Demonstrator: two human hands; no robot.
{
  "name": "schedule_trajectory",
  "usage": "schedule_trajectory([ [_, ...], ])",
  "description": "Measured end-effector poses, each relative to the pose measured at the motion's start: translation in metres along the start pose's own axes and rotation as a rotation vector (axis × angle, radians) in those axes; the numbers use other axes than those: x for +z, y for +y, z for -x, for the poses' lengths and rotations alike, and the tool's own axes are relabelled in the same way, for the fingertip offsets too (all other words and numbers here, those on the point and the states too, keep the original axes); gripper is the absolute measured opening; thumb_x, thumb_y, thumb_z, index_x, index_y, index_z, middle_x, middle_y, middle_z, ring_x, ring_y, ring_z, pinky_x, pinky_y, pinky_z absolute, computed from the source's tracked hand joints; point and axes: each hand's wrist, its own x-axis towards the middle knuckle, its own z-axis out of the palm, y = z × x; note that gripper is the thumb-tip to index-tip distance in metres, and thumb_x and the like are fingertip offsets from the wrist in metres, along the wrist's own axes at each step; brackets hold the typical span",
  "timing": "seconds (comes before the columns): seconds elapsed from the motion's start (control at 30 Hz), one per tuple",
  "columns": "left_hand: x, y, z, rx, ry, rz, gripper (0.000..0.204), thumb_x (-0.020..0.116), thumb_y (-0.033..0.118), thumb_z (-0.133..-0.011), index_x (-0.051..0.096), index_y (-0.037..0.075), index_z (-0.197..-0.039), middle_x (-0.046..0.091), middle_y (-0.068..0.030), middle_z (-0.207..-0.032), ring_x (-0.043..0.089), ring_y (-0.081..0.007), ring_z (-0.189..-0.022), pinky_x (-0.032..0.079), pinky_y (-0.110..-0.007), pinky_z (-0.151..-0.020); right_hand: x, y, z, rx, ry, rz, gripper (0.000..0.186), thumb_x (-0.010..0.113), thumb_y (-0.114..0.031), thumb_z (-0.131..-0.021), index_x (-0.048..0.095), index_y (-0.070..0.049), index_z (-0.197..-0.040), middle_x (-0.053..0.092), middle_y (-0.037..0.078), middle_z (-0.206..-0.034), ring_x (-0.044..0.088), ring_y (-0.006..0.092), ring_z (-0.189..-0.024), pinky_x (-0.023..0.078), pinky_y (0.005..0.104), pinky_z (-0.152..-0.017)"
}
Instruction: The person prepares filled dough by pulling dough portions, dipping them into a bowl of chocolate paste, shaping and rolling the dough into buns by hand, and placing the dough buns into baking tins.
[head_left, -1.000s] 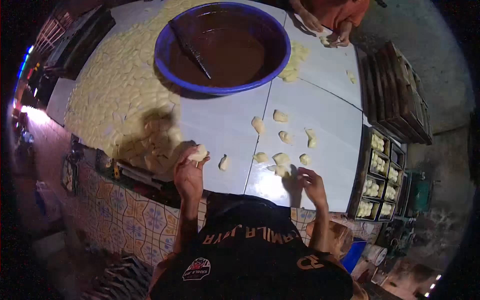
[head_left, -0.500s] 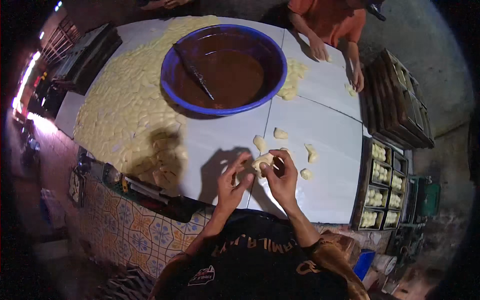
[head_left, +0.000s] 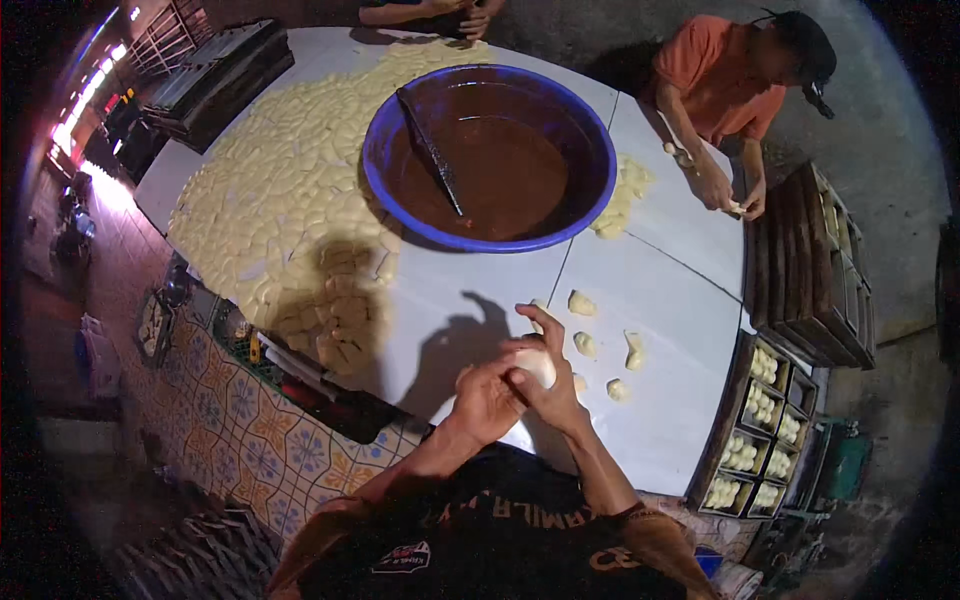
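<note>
A smooth, pale ball of dough (head_left: 538, 368) is held between my two hands above the white tabletop. My right hand (head_left: 556, 398) is wrapped round it, thumb across its near side and forefinger raised past it. Against its left side press the fingers of my left hand (head_left: 487, 402), which partly hide it. Small dough pieces lie just beyond and right of my hands: a lump (head_left: 582, 303), a curved strip (head_left: 634, 351) and a round bit (head_left: 617, 389) among them. A blue basin (head_left: 490, 243) of brown paste (head_left: 510, 165) stands farther off, a dark stick (head_left: 430, 155) leaning inside.
Flattened dough pieces (head_left: 270, 200) cover the table's left side. Dark trays of dough balls (head_left: 740, 453) stand at the right edge, near stacked trays (head_left: 800, 265). A co-worker in orange (head_left: 715, 80) handles dough at the far right; another person's hands (head_left: 465, 15) show at the far edge.
My left hand has come in from apart to press on the dough beside my right hand. The dough now looks like a rounded ball. The view has shifted, showing more of the co-workers.
</note>
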Motion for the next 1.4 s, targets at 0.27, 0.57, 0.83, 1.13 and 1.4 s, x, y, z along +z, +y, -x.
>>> schedule_trajectory([
  [0.27, 0.059, 0.097, -0.141, 0.335, -0.192, -1.024, 0.062, 0.044, 0.052, -0.096, 0.061, -0.003, -0.12, 0.065, -0.0199, -0.11, 0.062, -0.024, -0.103, 0.046, -0.037, -0.091, -0.04, 0.037, -0.019, 0.076, 0.236, -0.273, 0.095, 0.05, -0.069, -0.085, 0.018, -0.008, -0.151, 0.032, 0.015, -0.145, 0.045, 0.0243, -0.121, 0.043, 0.0357, -0.093],
  [0.57, 0.088, 0.134, -0.228, -0.032, -0.085, -2.093, 0.1, 0.008, 0.075, -0.089, 0.067, -0.005, -0.077, 0.065, -0.0253, -0.08, 0.062, -0.0396, -0.082, 0.043, -0.053, -0.078, -0.023, 0.071, -0.011, 0.261, 0.373, -0.583, 0.071, 0.056, -0.036, -0.096, 0.025, 0.004, -0.145, 0.044, 0.016, -0.138, 0.045, 0.0223, -0.126, 0.033, 0.0356, -0.107],
  [0.83, 0.101, 0.09, -0.103, 0.075, -0.18, -1.102, 0.083, 0.023, 0.064, -0.096, 0.047, -0.008, -0.131, 0.064, -0.0198, -0.11, 0.064, -0.0264, -0.097, 0.049, -0.037, -0.085, -0.025, 0.055, -0.021, 0.347, 0.431, -1.041, 0.056, 0.06, -0.025, -0.094, 0.039, 0.003, -0.138, 0.056, 0.013, -0.122, 0.061, 0.0232, -0.104, 0.05, 0.0334, -0.087],
  [1.13, 0.069, 0.033, -0.031, 0.314, -0.046, -1.231, 0.046, 0.059, 0.002, -0.089, 0.048, -0.002, -0.134, 0.061, -0.0071, -0.108, 0.062, -0.0157, -0.091, 0.05, -0.024, -0.075, -0.017, 0.022, 0.012, -0.018, 0.456, 0.357, 0.035, 0.064, -0.003, -0.081, 0.064, -0.002, -0.116, 0.055, 0.012, -0.106, 0.05, 0.0226, -0.092, 0.044, 0.0347, -0.081],
  [1.4, 0.042, 0.004, -0.018, 0.39, -0.222, -1.501, 0.022, 0.066, 0.006, -0.088, 0.065, -0.007, -0.105, 0.06, -0.0085, -0.103, 0.061, -0.0145, -0.093, 0.054, -0.025, -0.079, -0.041, -0.004, 0.035, -0.012, 0.504, -0.069, 0.017, 0.066, -0.004, -0.083, 0.067, 0.001, -0.1, 0.057, 0.014, -0.112, 0.058, 0.0221, -0.101, 0.048, 0.032, -0.084],
])
